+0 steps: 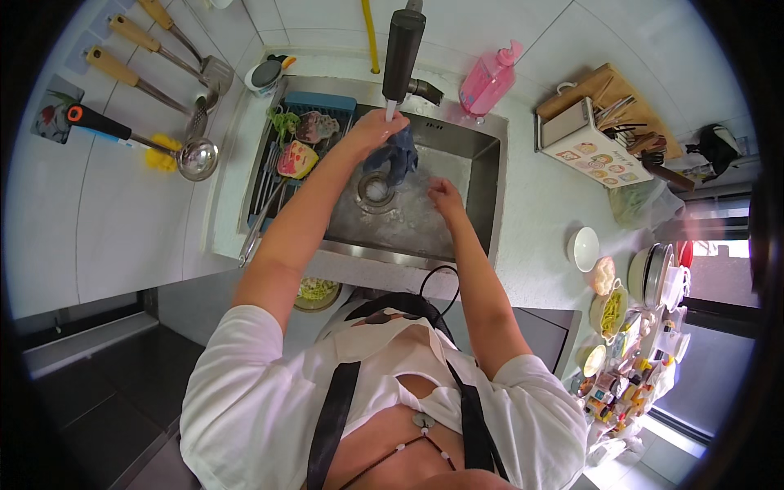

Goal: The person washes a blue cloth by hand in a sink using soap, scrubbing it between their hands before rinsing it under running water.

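Observation:
My left hand (377, 133) is closed on a dark blue cloth (400, 157), which hangs down below the fingers over the sink. Right above that hand is the black head of the faucet (403, 53), with a thin stream of water (390, 107) falling onto hand and cloth. To the right of the cloth and apart from it, my right hand (444, 198) is held over the basin with its fingers curled in; nothing shows in them. The steel sink (483, 196) has a wet floor, and its round drain (376, 189) lies below the cloth.
A blue rack (320, 101) with a sponge (297, 160) and utensils fills the sink's left side. Behind the sink stands a pink pump bottle (490, 77). Ladles and spatulas (198, 158) hang on the left wall. A knife block (593, 145) and a white bowl (583, 249) are at right.

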The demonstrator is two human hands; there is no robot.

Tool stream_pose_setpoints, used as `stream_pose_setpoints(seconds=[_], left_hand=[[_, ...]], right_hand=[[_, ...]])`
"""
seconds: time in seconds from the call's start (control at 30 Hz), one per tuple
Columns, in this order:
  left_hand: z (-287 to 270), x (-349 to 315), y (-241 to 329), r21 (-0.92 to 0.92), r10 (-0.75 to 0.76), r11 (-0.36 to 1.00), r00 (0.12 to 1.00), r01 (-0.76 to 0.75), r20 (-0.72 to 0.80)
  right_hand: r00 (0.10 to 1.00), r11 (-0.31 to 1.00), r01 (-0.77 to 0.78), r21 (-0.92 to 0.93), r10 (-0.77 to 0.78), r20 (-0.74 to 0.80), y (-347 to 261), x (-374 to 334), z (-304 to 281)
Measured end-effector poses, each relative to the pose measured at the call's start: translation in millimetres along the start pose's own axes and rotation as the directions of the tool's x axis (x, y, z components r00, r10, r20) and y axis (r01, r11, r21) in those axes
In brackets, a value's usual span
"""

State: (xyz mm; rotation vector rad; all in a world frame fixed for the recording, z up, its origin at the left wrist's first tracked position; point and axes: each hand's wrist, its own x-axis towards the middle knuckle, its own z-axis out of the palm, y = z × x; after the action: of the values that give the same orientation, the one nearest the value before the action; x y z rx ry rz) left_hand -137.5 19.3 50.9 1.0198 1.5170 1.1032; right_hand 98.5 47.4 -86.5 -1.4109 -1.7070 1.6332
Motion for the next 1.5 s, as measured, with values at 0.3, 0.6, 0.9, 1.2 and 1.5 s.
stream_pose_setpoints(seconds=[0.3, 0.6, 0.9, 1.2, 1.5], left_hand=[[-4, -28, -9, -0.847, -0.076, 0.530, 0.997, 0.050, 0.011], [0, -40, -123, -0.744, -0.379, 0.634, 0.923, 0.212, -0.060], [33, -37, -91, -0.954, -0.270, 0.295, 0.962, 0.053, -0.030], [36, -17, -82, -0.878, -0.332, 0.476, 0.933, 0.043, -0.135], [45, -21, -79, -0.868, -0.291, 0.495, 0.937, -0.024, -0.192]], right_hand=[[0.795, 0.706, 0.590, -0.391, -0.591, 0.133, -48, 44, 43], [0.952, 0.496, -0.165, 0.852, -0.145, 0.269, -96, 9, 53], [0.917, 0.890, 0.392, 0.233, -0.359, -0.172, -107, -1, 73], [0.643, 0.686, 0.689, -0.235, -0.728, -0.239, -105, -34, 100], [0.680, 0.736, 0.667, -0.113, -0.664, -0.310, -110, 7, 96]])
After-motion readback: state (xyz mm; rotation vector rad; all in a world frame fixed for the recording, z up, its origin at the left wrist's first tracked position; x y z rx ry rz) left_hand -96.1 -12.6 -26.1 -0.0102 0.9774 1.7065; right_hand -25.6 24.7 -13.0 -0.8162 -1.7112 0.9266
